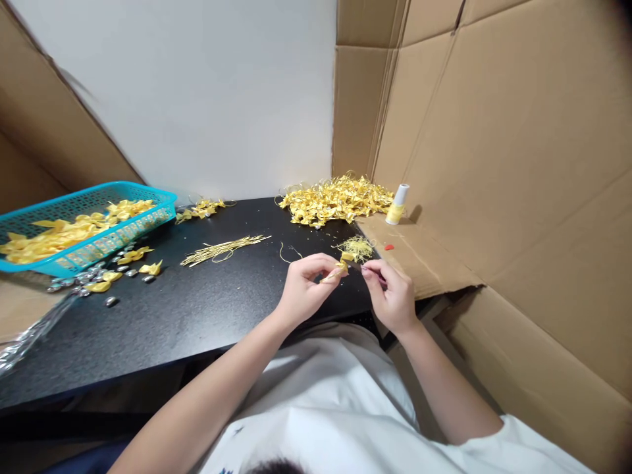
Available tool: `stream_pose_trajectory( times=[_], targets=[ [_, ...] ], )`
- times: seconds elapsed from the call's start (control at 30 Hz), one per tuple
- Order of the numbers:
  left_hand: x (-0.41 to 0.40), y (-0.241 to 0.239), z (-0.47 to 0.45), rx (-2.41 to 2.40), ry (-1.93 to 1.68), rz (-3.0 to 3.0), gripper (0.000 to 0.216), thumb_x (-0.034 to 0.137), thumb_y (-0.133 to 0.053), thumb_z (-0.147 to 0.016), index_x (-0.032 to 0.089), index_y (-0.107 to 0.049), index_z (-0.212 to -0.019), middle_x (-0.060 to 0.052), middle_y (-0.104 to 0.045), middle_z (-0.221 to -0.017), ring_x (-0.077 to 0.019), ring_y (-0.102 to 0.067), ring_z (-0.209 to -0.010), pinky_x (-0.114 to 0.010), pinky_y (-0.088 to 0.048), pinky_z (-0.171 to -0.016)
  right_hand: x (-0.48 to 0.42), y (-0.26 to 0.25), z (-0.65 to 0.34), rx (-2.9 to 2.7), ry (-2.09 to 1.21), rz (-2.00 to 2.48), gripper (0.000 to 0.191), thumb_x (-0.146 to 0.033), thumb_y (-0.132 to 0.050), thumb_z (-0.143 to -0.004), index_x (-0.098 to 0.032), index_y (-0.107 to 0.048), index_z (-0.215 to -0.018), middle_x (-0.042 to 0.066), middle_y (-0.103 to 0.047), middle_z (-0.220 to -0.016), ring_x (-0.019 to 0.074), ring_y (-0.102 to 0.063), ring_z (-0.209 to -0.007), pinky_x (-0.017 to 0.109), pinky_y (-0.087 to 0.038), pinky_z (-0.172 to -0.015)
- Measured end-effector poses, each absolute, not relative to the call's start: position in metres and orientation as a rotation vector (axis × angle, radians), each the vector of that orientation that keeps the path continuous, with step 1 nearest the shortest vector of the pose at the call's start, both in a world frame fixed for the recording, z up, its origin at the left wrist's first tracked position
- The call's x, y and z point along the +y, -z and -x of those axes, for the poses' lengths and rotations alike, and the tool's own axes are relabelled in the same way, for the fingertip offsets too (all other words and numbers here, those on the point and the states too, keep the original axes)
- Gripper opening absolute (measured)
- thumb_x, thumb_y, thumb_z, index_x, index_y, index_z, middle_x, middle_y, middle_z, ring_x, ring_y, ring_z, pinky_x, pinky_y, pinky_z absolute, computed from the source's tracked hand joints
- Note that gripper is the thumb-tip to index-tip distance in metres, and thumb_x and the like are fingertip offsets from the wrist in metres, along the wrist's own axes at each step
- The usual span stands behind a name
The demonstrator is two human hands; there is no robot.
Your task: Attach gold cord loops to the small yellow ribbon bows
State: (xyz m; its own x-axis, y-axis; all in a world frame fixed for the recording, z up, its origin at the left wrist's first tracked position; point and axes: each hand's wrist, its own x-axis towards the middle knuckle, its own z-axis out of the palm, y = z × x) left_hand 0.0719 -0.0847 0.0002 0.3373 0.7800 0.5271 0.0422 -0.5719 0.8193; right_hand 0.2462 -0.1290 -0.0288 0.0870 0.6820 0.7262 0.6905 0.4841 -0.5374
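In my left hand [312,282] a small yellow ribbon bow [347,257] is pinched between thumb and fingers. My right hand [391,293] is closed on what look like small scissors [355,265], whose thin dark blades reach to the bow; most of the handle is hidden by my fingers. Just beyond the hands lies a heap of cut yellow thread ends [359,247]. A loose thin cord [283,253] curls on the black table [237,289] near my left hand.
A blue basket [79,258] of yellow ribbon pieces stands at left, with silver beads [112,301] scattered before it. A bundle of gold cords [224,249] lies mid-table. Behind are a large pile of yellow bows [340,201] and a thread cone [397,205]. Cardboard walls [518,151] enclose the right side.
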Motion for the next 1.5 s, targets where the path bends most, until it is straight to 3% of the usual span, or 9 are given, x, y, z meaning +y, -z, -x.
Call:
stream_pose_trajectory(
  times=[0.17,0.63,0.93,1.07,1.2,1.5],
  targets=[
    [-0.075,0.004,-0.081,0.841,-1.194,-1.745,0.021,0.034,-0.066,-0.077,0.017,-0.074,-0.068,-0.005,-0.07,-0.074,-0.0141,-0.06,-0.067,-0.023,-0.045,-0.06,-0.119,0.033,-0.258,-1.51,-0.022,1.325,0.033,-0.043,-0.044,-0.096,-0.018,-0.064,-0.092,0.006,-0.069,-0.08,0.0155,-0.064,-0.067,0.024,-0.051,-0.062],
    [-0.075,0.005,-0.08,0.732,-1.2,-1.774,0.026,0.04,-0.066,-0.078,0.017,-0.073,-0.068,-0.007,-0.072,-0.076,-0.0164,-0.064,-0.072,-0.025,-0.049,-0.065,-0.122,0.035,-0.255,-1.611,-0.106,1.249,0.031,-0.043,-0.045,-0.096,-0.019,-0.064,-0.095,0.006,-0.071,-0.085,0.016,-0.067,-0.073,0.024,-0.053,-0.064],
    [-0.075,0.005,-0.081,0.798,-1.171,-1.716,0.019,0.033,-0.066,-0.075,0.017,-0.074,-0.067,-0.005,-0.071,-0.076,-0.0152,-0.062,-0.072,-0.023,-0.047,-0.066,-0.121,0.036,-0.256,-1.559,-0.073,1.288,0.034,-0.045,-0.044,-0.096,-0.018,-0.064,-0.093,0.006,-0.07,-0.083,0.0149,-0.064,-0.07,0.023,-0.05,-0.064],
    [-0.072,0.009,-0.081,0.812,-1.123,-1.471,0.023,0.034,-0.063,-0.073,0.015,-0.073,-0.065,-0.005,-0.069,-0.071,-0.011,-0.053,-0.061,-0.024,-0.046,-0.062,-0.108,0.034,-0.29,-1.37,0.056,1.507,0.043,-0.052,-0.04,-0.095,-0.017,-0.065,-0.1,0.008,-0.071,-0.085,0.0178,-0.064,-0.071,0.026,-0.045,-0.061],
    [-0.072,0.008,-0.079,0.76,-1.08,-1.173,0.025,0.036,-0.063,-0.069,0.012,-0.068,-0.062,-0.005,-0.064,-0.065,-0.0086,-0.045,-0.054,-0.026,-0.047,-0.06,-0.094,0.033,-0.339,-1.374,0.164,1.918,0.037,-0.047,-0.046,-0.092,-0.018,-0.069,-0.09,0.01,-0.071,-0.084,0.0204,-0.061,-0.071,0.027,-0.037,-0.059],
    [-0.081,0.003,-0.06,0.657,-1.067,-1.299,0.014,0.024,-0.066,-0.064,0.014,-0.064,-0.073,-0.003,-0.067,-0.078,-0.0094,-0.053,-0.063,-0.026,-0.049,-0.067,-0.086,0.042,-0.373,-1.456,0.301,2.089,0.036,-0.048,-0.053,-0.088,-0.019,-0.075,-0.086,0.012,-0.068,-0.1,0.0273,-0.054,-0.091,0.038,-0.04,-0.073]
  ],
)
